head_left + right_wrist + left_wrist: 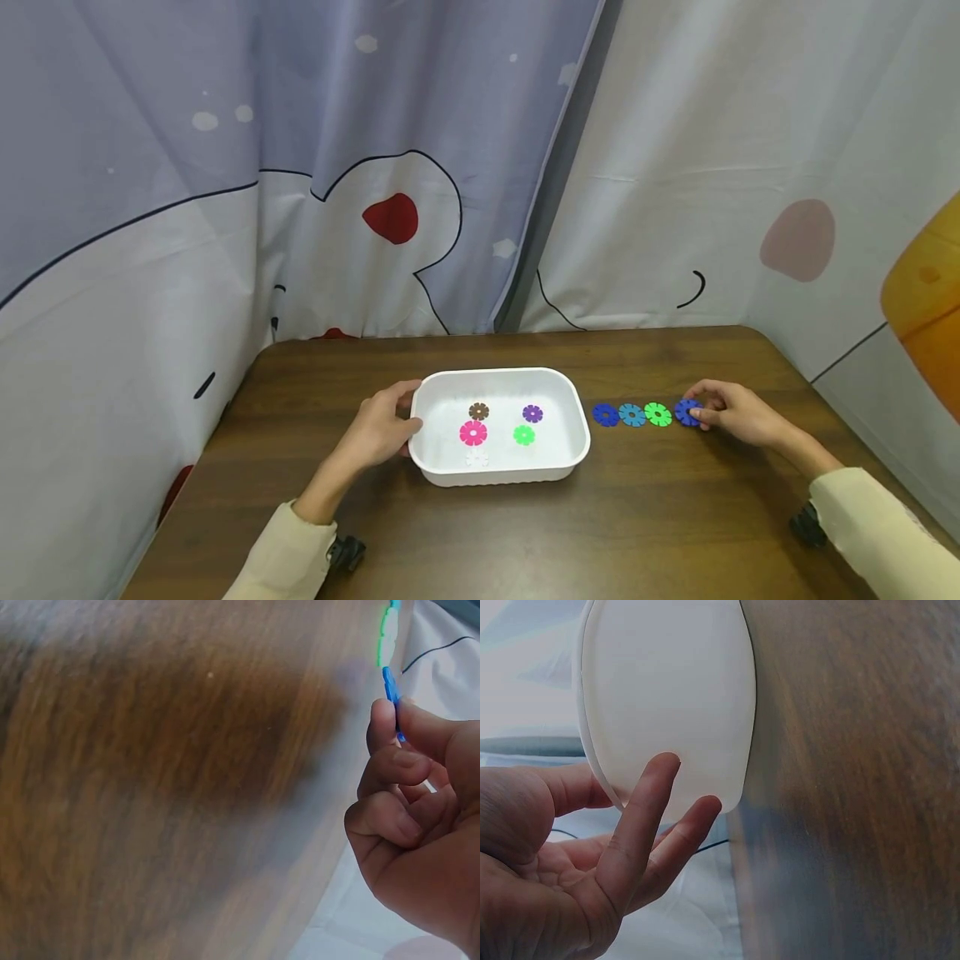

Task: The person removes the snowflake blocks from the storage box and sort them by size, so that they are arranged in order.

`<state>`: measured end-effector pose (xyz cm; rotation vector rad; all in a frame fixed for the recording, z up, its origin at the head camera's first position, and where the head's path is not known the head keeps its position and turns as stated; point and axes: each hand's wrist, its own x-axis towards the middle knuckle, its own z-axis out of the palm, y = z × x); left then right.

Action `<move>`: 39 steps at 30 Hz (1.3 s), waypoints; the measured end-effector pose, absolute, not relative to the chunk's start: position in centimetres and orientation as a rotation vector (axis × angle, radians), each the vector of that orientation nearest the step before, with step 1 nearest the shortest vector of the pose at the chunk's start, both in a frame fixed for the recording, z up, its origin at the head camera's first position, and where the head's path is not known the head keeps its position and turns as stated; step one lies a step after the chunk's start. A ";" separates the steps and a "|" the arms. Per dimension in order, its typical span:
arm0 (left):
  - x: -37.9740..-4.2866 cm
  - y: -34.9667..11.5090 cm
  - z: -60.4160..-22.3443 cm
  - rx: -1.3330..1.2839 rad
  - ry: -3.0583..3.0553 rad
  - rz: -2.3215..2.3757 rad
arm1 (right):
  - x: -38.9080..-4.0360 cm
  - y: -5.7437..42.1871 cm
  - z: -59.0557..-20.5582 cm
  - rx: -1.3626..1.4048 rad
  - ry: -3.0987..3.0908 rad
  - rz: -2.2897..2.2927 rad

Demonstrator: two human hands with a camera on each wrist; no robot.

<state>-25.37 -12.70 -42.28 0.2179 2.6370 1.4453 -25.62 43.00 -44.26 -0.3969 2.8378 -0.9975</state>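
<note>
My left hand (380, 422) holds the left end of a white plastic tray (498, 479), thumb at the rim and fingers along the outer wall. In the left wrist view two fingertips lie against that wall (675, 690). Inside the tray are several notched plastic discs: brown (478, 411), pink (473, 433), purple (532, 413), green (523, 435) and white (477, 458). Between thumb and fingers, my right hand (738, 412) pinches a blue notched disc (686, 411). The right wrist view shows this disc (390, 684) edge-on, its lower part hidden by the fingertips.
Right of the tray, a dark blue disc (606, 415), a light blue disc (632, 415) and a green disc (657, 414) lie in a row, just left of the pinched one. Everything stands on a brown wooden table (525, 542). Printed curtains (360, 275) hang behind it.
</note>
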 end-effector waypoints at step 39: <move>-25.5 -12.5 -42.2 0.198 2.667 1.399 | -28.9 32.8 -39.4 -0.565 2.904 -0.891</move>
